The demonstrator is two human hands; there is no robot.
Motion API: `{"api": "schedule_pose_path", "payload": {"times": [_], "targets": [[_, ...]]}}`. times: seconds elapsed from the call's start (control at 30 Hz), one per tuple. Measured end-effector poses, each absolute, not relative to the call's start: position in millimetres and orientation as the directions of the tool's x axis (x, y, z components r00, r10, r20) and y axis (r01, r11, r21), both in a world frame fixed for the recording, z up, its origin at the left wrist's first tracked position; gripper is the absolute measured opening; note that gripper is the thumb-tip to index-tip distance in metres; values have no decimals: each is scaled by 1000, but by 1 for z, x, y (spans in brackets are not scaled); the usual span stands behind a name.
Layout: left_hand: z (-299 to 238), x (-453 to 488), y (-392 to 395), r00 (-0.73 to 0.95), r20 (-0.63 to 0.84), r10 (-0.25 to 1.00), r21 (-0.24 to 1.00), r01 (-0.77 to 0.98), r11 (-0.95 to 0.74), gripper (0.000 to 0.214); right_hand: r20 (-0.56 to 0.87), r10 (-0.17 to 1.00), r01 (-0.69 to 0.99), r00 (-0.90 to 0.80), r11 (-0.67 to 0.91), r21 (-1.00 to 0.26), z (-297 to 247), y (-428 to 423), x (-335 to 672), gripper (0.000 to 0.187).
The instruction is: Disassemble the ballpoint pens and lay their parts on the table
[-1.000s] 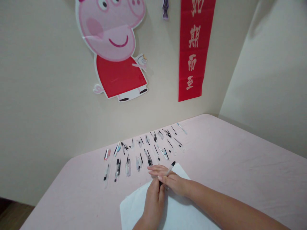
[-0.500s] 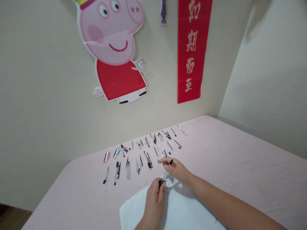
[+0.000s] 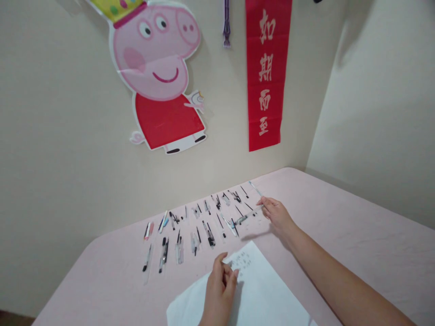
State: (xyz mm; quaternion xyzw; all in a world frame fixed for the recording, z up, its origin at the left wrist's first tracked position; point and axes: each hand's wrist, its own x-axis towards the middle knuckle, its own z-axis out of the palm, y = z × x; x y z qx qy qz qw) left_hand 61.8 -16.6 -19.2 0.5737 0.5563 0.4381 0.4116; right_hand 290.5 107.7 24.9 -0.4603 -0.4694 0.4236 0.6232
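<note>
My right hand [image 3: 274, 214] reaches out over the right end of the pen rows. Its fingertips pinch a clear pen barrel [image 3: 253, 212], which points left over the laid-out pieces. Above the paper's left part, my left hand [image 3: 221, 283] hovers with loosely curled fingers. Thumb and forefinger stand apart, and nothing shows between them. White paper [image 3: 261, 285] lies under and beside this hand, with small dark marks near its far corner. A light blue pen [image 3: 255, 188] lies just beyond my right fingertips.
Two rows of pens, caps and dark refills [image 3: 209, 233] spread across the pink-covered table [image 3: 356, 235]. A pink pen [image 3: 151, 230] lies at the left of the back row. The wall behind carries a pig cutout [image 3: 166, 120] and a red banner [image 3: 268, 90].
My right hand has moved away from my left, forward and right, carrying the clear barrel to the pen rows. The black piece in my left fingers no longer shows there. The view has shifted slightly.
</note>
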Motion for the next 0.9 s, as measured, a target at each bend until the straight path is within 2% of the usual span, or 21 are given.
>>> {"api": "schedule_pose_path", "payload": {"times": [0.1, 0.17, 0.27, 0.4, 0.53, 0.9], "targets": [[-19, 60, -18, 25, 44, 999, 947, 317, -50, 43, 270, 891, 17, 365, 284, -959, 10, 124, 316, 50], [-18, 60, -19, 41, 44, 998, 937, 346, -55, 41, 266, 885, 132, 382, 232, -964, -4, 132, 325, 52], [-20, 60, -18, 64, 31, 997, 924, 378, -53, 39, 287, 903, 334, 319, 176, -926, -23, 143, 331, 53], [-26, 64, -19, 36, 60, 998, 910, 409, -69, 36, 384, 917, 639, 106, 233, -733, -35, 157, 331, 45], [-33, 67, -20, -5, 101, 995, 910, 403, -91, 34, 328, 944, 849, 25, 153, -505, -33, 166, 329, 41], [-30, 67, -20, 57, 48, 997, 872, 485, -69, 34, 181, 979, 982, 95, -62, -178, -21, 168, 322, 44]]}}
